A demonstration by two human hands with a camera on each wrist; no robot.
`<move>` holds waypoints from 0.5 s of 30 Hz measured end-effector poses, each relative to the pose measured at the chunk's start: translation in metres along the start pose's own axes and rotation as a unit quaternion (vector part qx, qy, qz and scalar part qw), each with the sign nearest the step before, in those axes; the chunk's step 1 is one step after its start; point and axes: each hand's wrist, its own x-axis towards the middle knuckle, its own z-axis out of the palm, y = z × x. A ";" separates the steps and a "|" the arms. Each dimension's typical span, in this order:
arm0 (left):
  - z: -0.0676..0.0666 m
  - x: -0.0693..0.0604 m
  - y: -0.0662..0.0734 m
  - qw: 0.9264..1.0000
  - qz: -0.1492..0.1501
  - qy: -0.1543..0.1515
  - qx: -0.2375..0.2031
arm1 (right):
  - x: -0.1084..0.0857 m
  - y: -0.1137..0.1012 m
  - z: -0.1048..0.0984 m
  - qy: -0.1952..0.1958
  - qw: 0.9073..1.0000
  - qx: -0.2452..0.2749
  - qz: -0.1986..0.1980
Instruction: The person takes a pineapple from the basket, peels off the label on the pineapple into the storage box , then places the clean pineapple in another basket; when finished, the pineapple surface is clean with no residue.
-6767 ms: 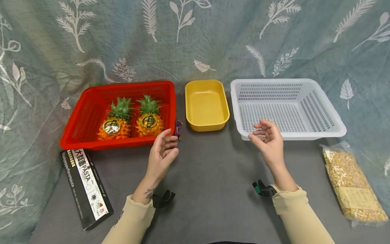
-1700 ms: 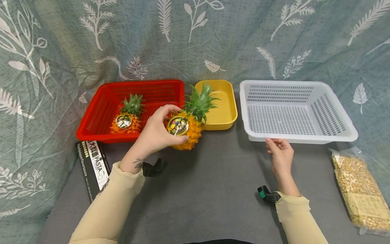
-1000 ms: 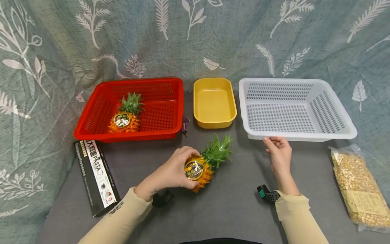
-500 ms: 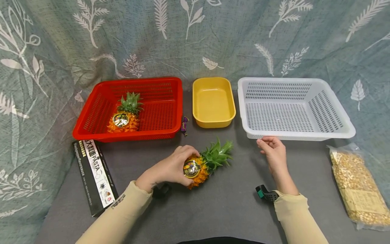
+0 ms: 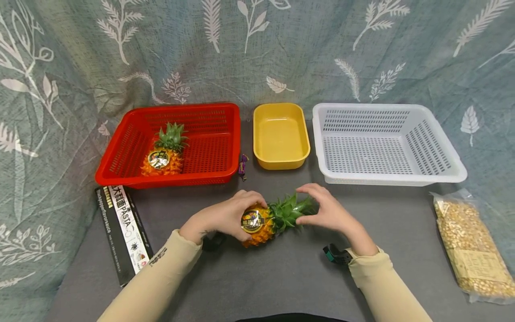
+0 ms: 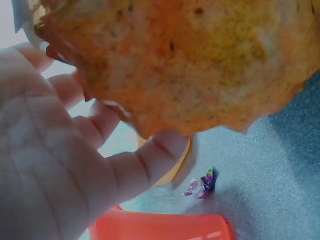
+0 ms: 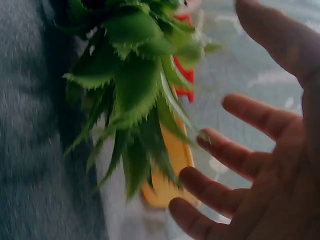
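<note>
My left hand (image 5: 229, 218) grips a small orange pineapple (image 5: 263, 233), low over the grey table, its leafy green crown (image 5: 286, 212) pointing right. A round label (image 5: 252, 222) faces up on it. In the left wrist view the fingers curl under the spiky fruit (image 6: 190, 65). My right hand (image 5: 327, 212) is at the crown's tip, thumb and fingers spread around the leaf ends. The right wrist view shows those fingers (image 7: 240, 155) apart beside the leaves (image 7: 135, 85); any contact there cannot be made out. Another pineapple (image 5: 162, 156) lies in the red basket (image 5: 209, 180).
Behind the hands stand a yellow tub (image 5: 281, 164) and a white basket (image 5: 396, 179). Beside the red basket lies a purple-wrapped candy (image 5: 242, 166). A black pasta box (image 5: 122, 228) is at left, a bag of corn kernels (image 5: 470, 246) at right.
The left hand lifted one pineapple out of the red basket and brought it down to the table's middle. The right hand left the white basket's front rim and moved left to the crown.
</note>
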 end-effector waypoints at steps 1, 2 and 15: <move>-0.001 0.000 0.000 1.000 0.001 -0.003 0.001 | 0.001 -0.002 0.002 -0.016 1.000 -0.012 -0.008; -0.001 0.001 0.000 1.000 0.002 -0.005 0.003 | 0.003 -0.003 0.004 -0.029 0.999 -0.022 -0.012; 0.007 -0.010 -0.001 0.998 -0.024 0.048 -0.033 | 0.008 -0.007 0.016 -0.047 0.996 -0.078 0.015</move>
